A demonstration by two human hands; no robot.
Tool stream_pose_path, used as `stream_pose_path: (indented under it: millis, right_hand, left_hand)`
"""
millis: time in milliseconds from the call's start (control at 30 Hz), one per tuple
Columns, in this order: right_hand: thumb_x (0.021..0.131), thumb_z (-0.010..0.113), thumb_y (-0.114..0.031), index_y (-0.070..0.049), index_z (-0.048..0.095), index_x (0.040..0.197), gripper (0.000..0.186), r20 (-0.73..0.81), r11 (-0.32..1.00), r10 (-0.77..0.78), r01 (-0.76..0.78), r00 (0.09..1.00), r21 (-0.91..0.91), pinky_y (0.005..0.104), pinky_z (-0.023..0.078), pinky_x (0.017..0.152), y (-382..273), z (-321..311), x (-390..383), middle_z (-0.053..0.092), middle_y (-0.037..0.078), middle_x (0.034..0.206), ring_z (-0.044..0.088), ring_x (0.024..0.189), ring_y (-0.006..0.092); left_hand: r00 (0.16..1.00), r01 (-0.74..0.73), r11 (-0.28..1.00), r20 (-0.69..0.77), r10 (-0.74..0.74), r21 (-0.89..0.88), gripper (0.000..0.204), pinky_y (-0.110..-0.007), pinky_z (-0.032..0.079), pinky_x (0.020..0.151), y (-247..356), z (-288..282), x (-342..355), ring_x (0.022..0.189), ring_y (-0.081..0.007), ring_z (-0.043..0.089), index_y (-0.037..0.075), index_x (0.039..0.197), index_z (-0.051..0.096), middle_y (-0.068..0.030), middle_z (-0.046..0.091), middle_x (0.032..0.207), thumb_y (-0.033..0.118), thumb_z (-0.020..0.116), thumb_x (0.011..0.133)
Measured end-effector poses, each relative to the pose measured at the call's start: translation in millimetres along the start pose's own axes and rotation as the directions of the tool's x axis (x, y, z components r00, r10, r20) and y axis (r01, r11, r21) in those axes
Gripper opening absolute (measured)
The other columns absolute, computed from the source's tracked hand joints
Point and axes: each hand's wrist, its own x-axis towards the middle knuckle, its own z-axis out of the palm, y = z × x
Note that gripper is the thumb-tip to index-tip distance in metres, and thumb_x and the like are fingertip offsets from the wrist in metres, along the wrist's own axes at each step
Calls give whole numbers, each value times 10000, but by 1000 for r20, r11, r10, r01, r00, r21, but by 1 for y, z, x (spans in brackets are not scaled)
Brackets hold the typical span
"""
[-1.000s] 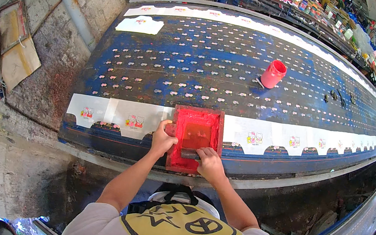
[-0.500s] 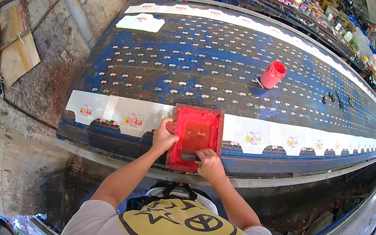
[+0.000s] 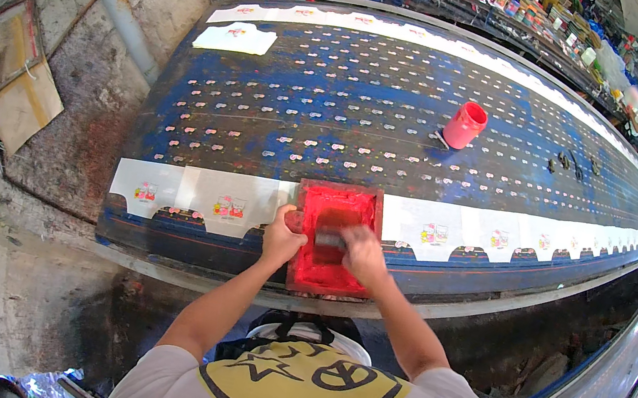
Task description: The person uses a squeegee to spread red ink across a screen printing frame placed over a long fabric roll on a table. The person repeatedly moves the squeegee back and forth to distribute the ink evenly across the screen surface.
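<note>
We see the left hand (image 3: 284,237) at the left side of a red frame (image 3: 294,276), with its fingers grasping this edge and the thumb lying toward the inside. The right hand (image 3: 364,255) is over the right part of the frame; its fingers are clenched around a dark, flat tool (image 3: 331,240), which is inside the frame, near its middle. This hand and the tool look blurred, so we cannot tell exactly how each finger is placed. The frame lies at the near edge of a long dark worktop (image 3: 330,133), upon a row of white cloth pieces (image 3: 208,183) which bear small coloured prints. Beyond the frame, to the right, we find a red pot (image 3: 464,128) standing upright on the worktop. Farther, at the left, lies one white cut piece (image 3: 232,39) with a small print.
</note>
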Motion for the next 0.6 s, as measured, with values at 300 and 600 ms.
stream_pose_path:
  millis: [300, 600]
  right_hand:
    - [658, 745, -35, 20, 687, 1178, 526, -40, 992, -121, 122, 992, 27, 458, 543, 1032, -7, -24, -54, 714, 183, 1179, 659, 1153, 368]
    - [643, 721, -13, 29, 686, 1186, 546, -4, 996, -90, 90, 996, -14, 476, 537, 1050, 111, -131, -115, 714, 197, 1190, 660, 1148, 385]
  left_hand:
    - [999, 38, 982, 17, -35, -188, 761, -363, 584, 868, 22, 9, -7, 972, -243, 750, 88, 1357, 613, -134, 764, 1050, 58, 827, 627]
    - [998, -66, 959, -31, 60, -276, 766, -395, 578, 921, 83, 166, -36, 1017, -281, 738, 78, 1350, 616, -136, 746, 1129, 45, 817, 612]
